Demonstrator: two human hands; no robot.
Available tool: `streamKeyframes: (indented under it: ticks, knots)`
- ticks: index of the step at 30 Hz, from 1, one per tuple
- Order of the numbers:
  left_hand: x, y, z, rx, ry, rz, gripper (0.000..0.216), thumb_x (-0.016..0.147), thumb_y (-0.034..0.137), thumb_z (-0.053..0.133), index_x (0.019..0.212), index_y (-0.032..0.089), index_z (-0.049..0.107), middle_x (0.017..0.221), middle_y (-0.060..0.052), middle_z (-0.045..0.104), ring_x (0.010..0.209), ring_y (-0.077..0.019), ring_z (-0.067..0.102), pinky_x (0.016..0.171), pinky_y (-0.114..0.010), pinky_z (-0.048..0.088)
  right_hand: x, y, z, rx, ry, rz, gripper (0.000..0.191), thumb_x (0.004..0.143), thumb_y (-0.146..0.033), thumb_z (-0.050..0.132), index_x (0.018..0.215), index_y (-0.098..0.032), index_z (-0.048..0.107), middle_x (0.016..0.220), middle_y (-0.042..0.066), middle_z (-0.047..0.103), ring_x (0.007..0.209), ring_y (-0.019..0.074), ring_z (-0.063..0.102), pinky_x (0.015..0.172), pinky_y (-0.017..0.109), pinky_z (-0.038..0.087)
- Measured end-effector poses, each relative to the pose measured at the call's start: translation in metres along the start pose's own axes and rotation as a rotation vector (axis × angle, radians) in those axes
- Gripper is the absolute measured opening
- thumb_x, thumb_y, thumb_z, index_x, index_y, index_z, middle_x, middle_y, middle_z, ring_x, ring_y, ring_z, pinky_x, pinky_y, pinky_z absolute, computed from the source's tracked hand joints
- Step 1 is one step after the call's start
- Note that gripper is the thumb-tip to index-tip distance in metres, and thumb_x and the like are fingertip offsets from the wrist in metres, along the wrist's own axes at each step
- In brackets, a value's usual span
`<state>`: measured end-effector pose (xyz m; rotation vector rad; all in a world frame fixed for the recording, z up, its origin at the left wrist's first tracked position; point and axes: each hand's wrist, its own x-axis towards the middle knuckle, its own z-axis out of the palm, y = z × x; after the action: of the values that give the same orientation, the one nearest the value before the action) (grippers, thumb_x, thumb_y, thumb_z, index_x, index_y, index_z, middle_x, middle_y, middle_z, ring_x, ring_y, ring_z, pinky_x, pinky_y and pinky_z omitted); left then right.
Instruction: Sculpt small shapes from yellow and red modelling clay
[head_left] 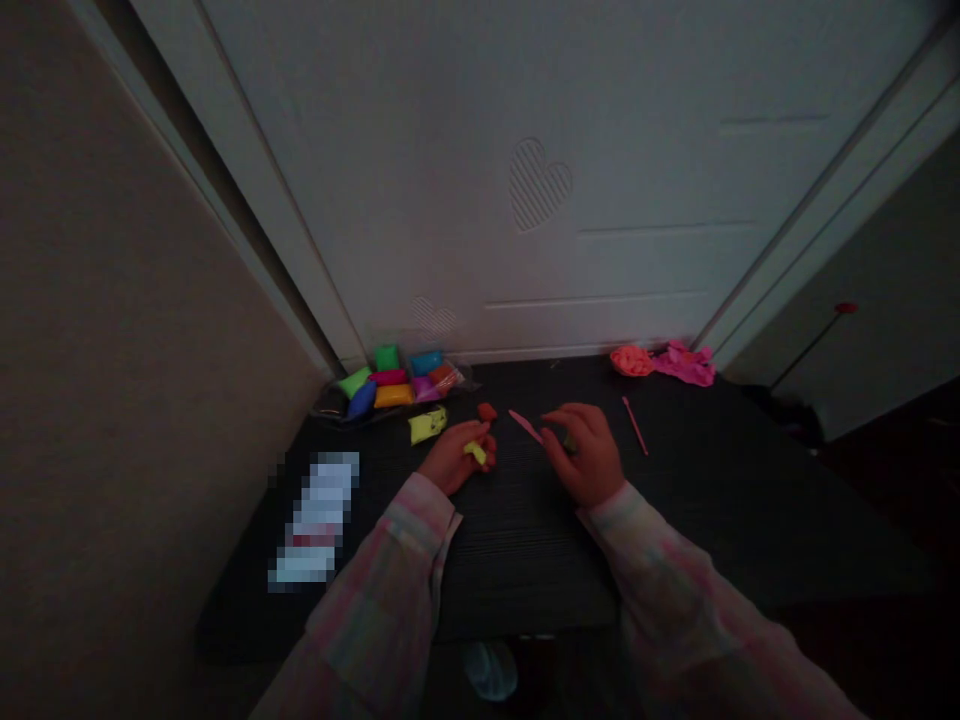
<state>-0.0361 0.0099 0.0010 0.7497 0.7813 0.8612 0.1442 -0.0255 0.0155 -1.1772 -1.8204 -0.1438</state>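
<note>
A small piece of yellow modelling clay [475, 453] shows in my left hand [459, 455], whose fingers are curled around it. On my right, a dull yellow bit of clay [570, 442] is partly visible inside the bent fingers of my right hand [589, 452]. A pink plastic modelling knife [523, 425] points up and left from beside my right thumb; whether the thumb touches it I cannot tell. Just beyond my left fingertips sits a small orange-red lump [487, 411]. An opened yellow clay packet [427, 426] lies left of that hand.
Several coloured clay packets [394, 394] lie in clear plastic at the back left of the dark table [525, 560]. A blurred-out bright panel [316, 520] is at left. Back right are an orange bundle [631, 360], pink crumpled material [684, 363] and a pink stick tool [635, 426]. A white door [450, 200] stands behind.
</note>
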Motion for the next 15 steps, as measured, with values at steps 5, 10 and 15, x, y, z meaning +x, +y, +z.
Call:
streamKeyframes:
  ticks: [5,10,15]
  knots:
    - [-0.002,-0.004,0.003,0.007,-0.095,0.004,0.021,0.064,0.024,0.063,0.079,0.015,0.051,0.038,0.010,0.037,0.029,-0.0013,0.027,0.031,-0.012,0.016,-0.016,0.039,-0.023,-0.283,-0.100,-0.028,0.018,0.069,-0.030,0.057,0.082,-0.017,0.059,0.101,0.012,0.052,0.096,0.0258,0.047,0.081,0.043,0.038]
    - [-0.001,-0.006,0.003,0.050,-0.162,-0.006,0.022,0.070,0.035,0.055,0.076,0.014,0.052,0.033,0.012,0.027,0.028,-0.0017,0.021,0.030,-0.013,0.015,-0.022,0.055,-0.022,-0.249,-0.185,-0.005,0.013,0.070,-0.032,0.057,0.075,-0.020,0.060,0.101,0.009,0.055,0.097,0.0258,0.048,0.081,0.046,0.038]
    - [-0.001,-0.012,0.015,0.225,-0.116,0.030,0.044,0.066,0.030,0.061,0.106,0.015,0.048,0.056,0.004,0.056,0.030,-0.0016,0.034,0.033,-0.018,0.029,-0.011,0.040,-0.014,0.165,-0.048,0.187,0.011,0.073,-0.031,0.055,0.077,-0.021,0.056,0.092,0.006,0.056,0.089,0.0194,0.053,0.081,0.040,0.041]
